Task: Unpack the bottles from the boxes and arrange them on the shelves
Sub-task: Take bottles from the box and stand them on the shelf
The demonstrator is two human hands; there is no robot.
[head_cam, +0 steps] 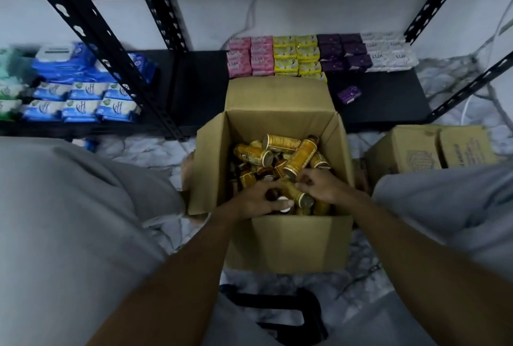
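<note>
We wear loose, light grey legwear [83, 220], soft and creased, draped over both legs; trousers or shorts, we cannot tell. Our forearms [194, 262] are bare all the way to the left hand [258, 198] and the right hand [324, 187]. A bare foot [190, 169] shows just beside the left leg.

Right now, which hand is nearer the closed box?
Right. The right hand is inside the open box on its right side, toward the closed box; the left hand grips a bottle further left.
</note>
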